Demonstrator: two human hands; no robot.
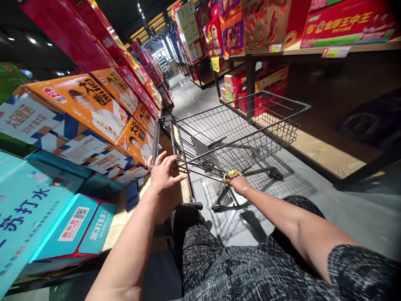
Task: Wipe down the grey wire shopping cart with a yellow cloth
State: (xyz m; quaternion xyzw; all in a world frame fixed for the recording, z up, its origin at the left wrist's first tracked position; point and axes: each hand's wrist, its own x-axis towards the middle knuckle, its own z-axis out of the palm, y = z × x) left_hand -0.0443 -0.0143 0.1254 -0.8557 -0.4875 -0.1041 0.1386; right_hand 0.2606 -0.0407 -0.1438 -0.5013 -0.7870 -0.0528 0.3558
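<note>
A grey wire shopping cart (247,121) stands in front of me, angled toward the right. My left hand (163,170) is at the cart's near left corner, fingers spread over the dark frame and thumb held apart. At the near right corner, my right hand (237,183) is closed around a crumpled yellow thing (231,175), cloth-like, pressed against the cart's frame. What the fingers wrap beneath it is hidden. The wire basket holds no goods that I can see. A thin bracelet circles my right wrist.
Orange cartons (90,104) and turquoise cartons (78,225) are stacked close on the left. Shelving with a wooden lower board (316,146) borders the right, carrying red gift boxes (351,25) above. A grey tiled aisle (184,90) runs ahead between displays.
</note>
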